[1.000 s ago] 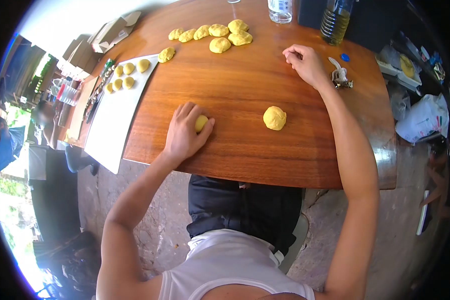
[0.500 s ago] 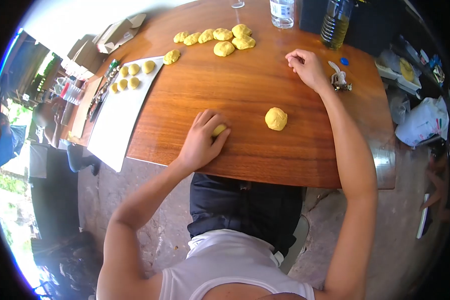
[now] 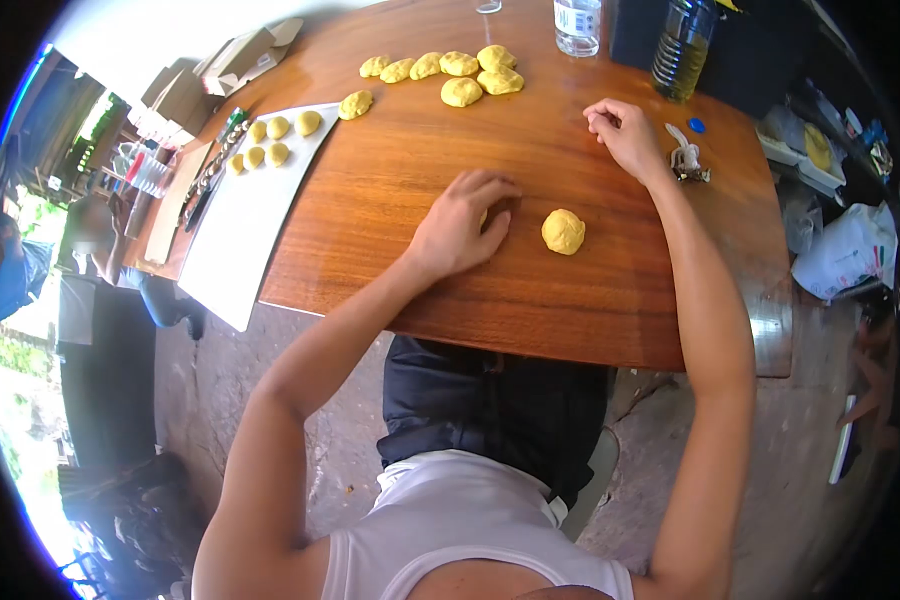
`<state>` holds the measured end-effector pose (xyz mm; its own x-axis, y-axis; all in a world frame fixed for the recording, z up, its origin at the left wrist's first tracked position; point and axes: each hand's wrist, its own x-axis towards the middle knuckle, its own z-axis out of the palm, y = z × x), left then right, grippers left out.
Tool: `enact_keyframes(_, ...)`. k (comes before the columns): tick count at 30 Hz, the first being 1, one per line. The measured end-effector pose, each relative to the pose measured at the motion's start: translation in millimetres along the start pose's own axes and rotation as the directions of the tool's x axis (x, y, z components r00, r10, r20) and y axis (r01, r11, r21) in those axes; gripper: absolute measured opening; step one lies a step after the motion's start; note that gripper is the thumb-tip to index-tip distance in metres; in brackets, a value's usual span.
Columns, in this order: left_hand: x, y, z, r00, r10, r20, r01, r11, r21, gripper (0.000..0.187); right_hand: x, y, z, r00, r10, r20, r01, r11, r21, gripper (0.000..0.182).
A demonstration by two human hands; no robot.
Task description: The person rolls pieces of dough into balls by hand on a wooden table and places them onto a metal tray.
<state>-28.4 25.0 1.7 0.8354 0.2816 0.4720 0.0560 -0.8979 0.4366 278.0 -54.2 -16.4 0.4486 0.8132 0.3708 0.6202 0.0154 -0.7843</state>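
My left hand point(image 3: 462, 225) is cupped palm down on the wooden table, its fingers curved around a small piece of yellow dough point(image 3: 484, 216). Only a sliver of that dough shows between thumb and fingers. To its right sits a larger round ball of yellow dough point(image 3: 563, 232), touched by neither hand. My right hand point(image 3: 622, 138) rests farther back on the table, fingers loosely curled in with nothing visible in them. Several yellow dough lumps point(image 3: 461, 92) lie in a cluster toward the back. Small dough balls point(image 3: 278, 126) stand in rows on a white tray at the left.
The white tray point(image 3: 232, 235) overhangs the left edge of the wooden table point(image 3: 390, 160). A clear bottle point(image 3: 577, 28) and a bottle of yellowish liquid point(image 3: 682, 55) stand at the back. Near my right hand are a blue cap point(image 3: 697, 126) and a crumpled wrapper point(image 3: 686, 160). Another person point(image 3: 95, 235) is at far left.
My left hand has slid right and away from me with the dough under it, closer to the larger ball. My right hand has stayed in about the same place.
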Motion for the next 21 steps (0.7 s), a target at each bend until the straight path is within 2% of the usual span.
enact_keyframes(2, -29.7, 23.9, -4.9, 0.999, 0.044, -0.008, -0.043, 0.999, 0.016, 0.023, -0.1, 0.0, -1.1, 1.0, -0.006, 0.012, 0.006, 1.0, 0.006, 0.019)
enact_keyframes(4, -65.6, 37.1, -24.0, 0.998, -0.024, 0.059, 0.016, 0.991, 0.135, 0.029, 0.0, 2.3, -1.2, 1.0, -0.005, 0.029, 0.004, 1.0, 0.013, 0.02)
enact_keyframes(7, -87.1, 26.8, -45.0, 0.995, -0.063, 0.082, 0.047, 0.982, 0.184, 0.031, 2.7, 7.1, 2.7, 0.999, -0.037, 0.028, 0.036, 0.999, 0.041, 0.02)
enact_keyframes(9, -72.5, 11.0, -49.7, 0.994, -0.057, 0.097, 0.033, 0.972, 0.234, 0.033, 4.1, 5.3, 4.2, 0.998, -0.061, 0.003, 0.061, 0.998, -0.018, 0.02)
enact_keyframes(12, -24.4, -8.3, -32.5, 0.99, -0.118, 0.078, 0.098, 0.968, 0.23, 0.039, 3.5, 3.9, 3.0, 0.998, -0.056, 0.012, 0.057, 0.998, -0.03, 0.02)
enact_keyframes(14, 1.6, -11.4, -12.7, 0.991, 0.01, 0.133, -0.023, 0.996, 0.09, 0.043, 2.4, 3.8, 1.4, 0.998, -0.059, 0.005, 0.059, 0.997, -0.044, 0.02)
enact_keyframes(15, 2.3, -5.2, -5.6, 0.992, 0.01, 0.129, -0.022, 0.995, 0.092, 0.043, 1.3, 3.9, 0.7, 0.999, -0.037, 0.012, 0.038, 0.999, -0.034, 0.02)
enact_keyframes(17, -4.8, 9.1, 2.7, 0.983, 0.103, 0.151, -0.098, 0.995, -0.035, 0.044, 1.1, 1.5, 0.8, 1.0, -0.02, 0.019, 0.021, 1.0, -0.021, 0.02)
enact_keyframes(19, -29.7, 22.7, -9.1, 0.98, 0.094, 0.178, -0.089, 0.995, -0.034, 0.044, -0.4, 1.2, -1.2, 0.999, 0.021, 0.042, -0.021, 1.0, -0.011, 0.021)
enact_keyframes(21, -60.1, 31.8, -24.3, 0.977, 0.087, 0.195, -0.098, 0.994, 0.048, 0.04, -2.4, -3.9, -1.2, 1.0, 0.005, 0.027, -0.004, 0.999, -0.032, 0.021)
